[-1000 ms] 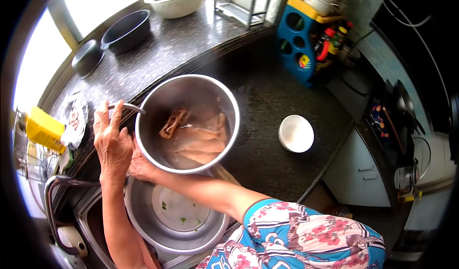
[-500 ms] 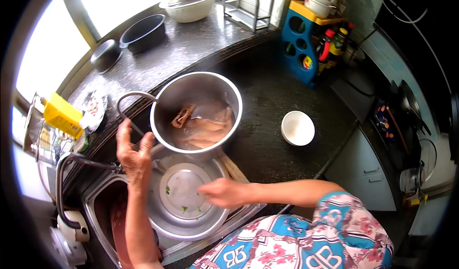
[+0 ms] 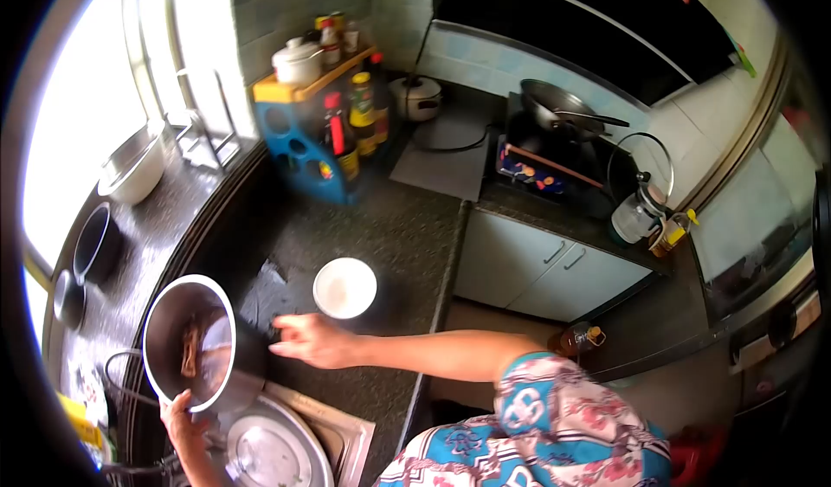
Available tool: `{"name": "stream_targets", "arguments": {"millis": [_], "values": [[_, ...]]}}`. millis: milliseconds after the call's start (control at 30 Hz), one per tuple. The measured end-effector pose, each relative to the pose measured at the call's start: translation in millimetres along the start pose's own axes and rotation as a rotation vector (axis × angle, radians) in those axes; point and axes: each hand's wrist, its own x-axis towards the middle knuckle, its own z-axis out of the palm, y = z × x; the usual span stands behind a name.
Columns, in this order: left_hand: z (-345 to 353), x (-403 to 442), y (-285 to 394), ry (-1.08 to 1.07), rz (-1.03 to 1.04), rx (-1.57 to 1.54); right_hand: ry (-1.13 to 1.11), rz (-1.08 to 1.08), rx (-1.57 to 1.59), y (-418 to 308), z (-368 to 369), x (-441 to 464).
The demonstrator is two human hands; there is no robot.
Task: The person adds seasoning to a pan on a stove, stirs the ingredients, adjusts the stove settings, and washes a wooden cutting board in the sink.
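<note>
A deep steel pot [image 3: 157, 348] stands at the far edge of the sink, at the lower left. Inside lie a brown piece [image 3: 190, 353] and paler pieces in liquid; their kind is unclear. My left hand [image 3: 183, 431] grips the pot's near rim, fingers at the lip. To the pot's right, my right hand [image 3: 316, 340] hovers apart from it over the dark counter, fingers loosely spread and holding nothing. A small white bowl [image 3: 344, 288] sits just beyond that hand. Below the pot, a metal basin [image 3: 307, 452] lies in the sink, partly cut off by the frame.
A blue rack [image 3: 299, 154] with sauce bottles [image 3: 362, 115] stands at the back. Behind it is a rice cooker [image 3: 417, 99]. A wok [image 3: 554, 106] sits on the stove at the right. Dark pans [image 3: 97, 243] and a pale basin [image 3: 134, 167] line the window ledge.
The view has swung right. My left hand has gone from beside the pot's handle to its rim. My right hand has moved from over the basin to the counter near the bowl.
</note>
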Motion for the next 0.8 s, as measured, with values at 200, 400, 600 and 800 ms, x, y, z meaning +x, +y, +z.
{"name": "stream_targets", "arguments": {"millis": [200,400,600,800], "values": [[-6.2,15.2,7.7,0.047,-0.015,-0.141,0.218,0.057,-0.083,26.2,39.4,122.7],[-42.6,38.7,-28.3,0.174,1.174,0.832,-0.201,0.213,0.398,18.8,27.7,157.0],[-55.4,58.8,-33.9,0.235,0.884,0.767,-0.315,0.301,0.323,34.9,48.5,187.4],[-13.1,-1.6,14.4,0.148,0.601,0.747,-0.140,-0.498,-0.525,92.0,90.4,198.4]]}}
